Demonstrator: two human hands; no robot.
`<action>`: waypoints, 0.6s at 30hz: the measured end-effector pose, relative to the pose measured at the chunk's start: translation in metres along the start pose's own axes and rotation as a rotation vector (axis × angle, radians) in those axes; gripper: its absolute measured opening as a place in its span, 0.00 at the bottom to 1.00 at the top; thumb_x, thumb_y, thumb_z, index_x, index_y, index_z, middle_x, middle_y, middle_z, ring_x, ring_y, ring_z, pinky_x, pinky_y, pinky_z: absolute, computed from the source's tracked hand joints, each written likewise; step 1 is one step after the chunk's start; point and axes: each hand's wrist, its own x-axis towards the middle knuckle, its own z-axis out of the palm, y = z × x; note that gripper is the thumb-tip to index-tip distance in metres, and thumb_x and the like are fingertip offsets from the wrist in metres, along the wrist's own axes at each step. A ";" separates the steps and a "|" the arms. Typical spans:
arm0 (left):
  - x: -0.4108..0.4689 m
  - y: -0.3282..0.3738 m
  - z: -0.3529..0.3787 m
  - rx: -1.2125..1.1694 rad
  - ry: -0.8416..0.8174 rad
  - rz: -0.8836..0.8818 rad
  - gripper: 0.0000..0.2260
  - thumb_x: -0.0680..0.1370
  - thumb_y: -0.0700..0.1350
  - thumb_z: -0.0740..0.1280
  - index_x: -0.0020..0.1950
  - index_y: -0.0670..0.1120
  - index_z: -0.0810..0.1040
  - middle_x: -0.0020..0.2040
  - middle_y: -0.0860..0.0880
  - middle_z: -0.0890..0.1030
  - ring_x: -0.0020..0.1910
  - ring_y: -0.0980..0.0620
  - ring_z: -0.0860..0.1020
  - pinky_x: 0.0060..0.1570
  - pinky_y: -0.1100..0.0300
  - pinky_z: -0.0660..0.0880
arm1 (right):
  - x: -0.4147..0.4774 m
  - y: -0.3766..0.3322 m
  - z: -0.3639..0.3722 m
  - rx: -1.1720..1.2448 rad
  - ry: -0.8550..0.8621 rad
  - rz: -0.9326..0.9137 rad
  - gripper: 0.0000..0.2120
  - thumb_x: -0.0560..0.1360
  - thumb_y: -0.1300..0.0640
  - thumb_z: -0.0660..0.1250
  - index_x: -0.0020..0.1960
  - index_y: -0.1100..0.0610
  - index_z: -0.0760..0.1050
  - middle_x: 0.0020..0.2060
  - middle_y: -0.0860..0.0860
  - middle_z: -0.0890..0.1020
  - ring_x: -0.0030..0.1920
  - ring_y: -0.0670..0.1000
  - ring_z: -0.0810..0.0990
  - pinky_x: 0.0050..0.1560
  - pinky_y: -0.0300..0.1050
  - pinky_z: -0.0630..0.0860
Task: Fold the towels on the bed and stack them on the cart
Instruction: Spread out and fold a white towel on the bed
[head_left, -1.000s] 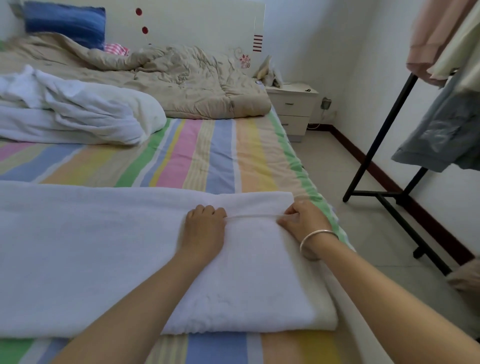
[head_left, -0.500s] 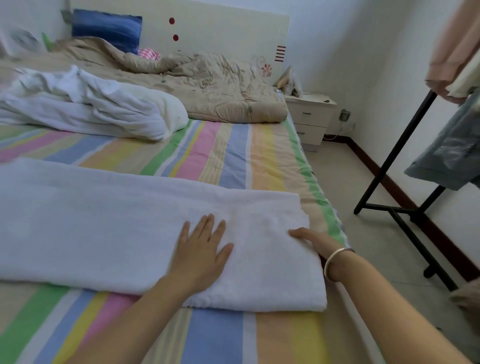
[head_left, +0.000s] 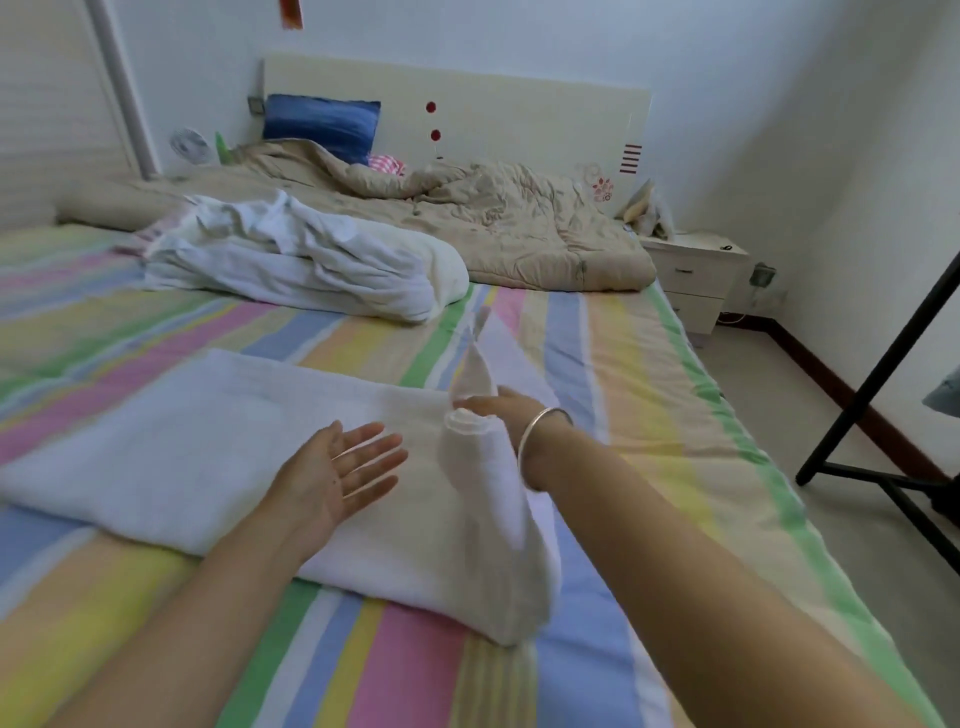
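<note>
No readable text, label, brand or number shows anywhere.

The left forearm runs from the lower left to mid-frame, where the left hand (head_left: 332, 475) is held flat, palm turned up and to the right, fingers straight and slightly spread. The right forearm comes in from the lower right. The right hand (head_left: 506, 410), just right of centre, pinches a raised fold of the towel (head_left: 467, 452) and is partly hidden behind it.

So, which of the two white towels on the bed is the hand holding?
The near flat towel: the right hand pinches its right end and holds it raised. The other is a crumpled heap farther back, untouched.
</note>
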 end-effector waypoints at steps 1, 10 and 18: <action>0.001 0.001 -0.008 0.026 0.046 -0.034 0.19 0.84 0.50 0.52 0.59 0.41 0.78 0.49 0.43 0.85 0.44 0.47 0.84 0.37 0.57 0.82 | 0.005 0.008 0.016 -0.018 -0.021 0.021 0.20 0.77 0.59 0.67 0.67 0.61 0.69 0.49 0.62 0.80 0.36 0.52 0.83 0.29 0.37 0.73; 0.014 0.014 -0.049 0.438 0.114 -0.149 0.16 0.83 0.51 0.59 0.60 0.41 0.78 0.50 0.46 0.84 0.47 0.50 0.82 0.39 0.57 0.76 | 0.024 0.041 0.045 0.008 -0.004 -0.025 0.11 0.78 0.66 0.61 0.59 0.58 0.74 0.48 0.58 0.81 0.36 0.53 0.81 0.35 0.47 0.82; 0.045 0.009 0.000 1.031 0.041 0.160 0.29 0.76 0.55 0.70 0.74 0.47 0.66 0.72 0.46 0.69 0.68 0.46 0.71 0.60 0.56 0.71 | 0.039 0.067 -0.004 -0.985 0.414 -0.151 0.29 0.80 0.41 0.52 0.78 0.49 0.51 0.78 0.51 0.48 0.78 0.56 0.42 0.76 0.55 0.47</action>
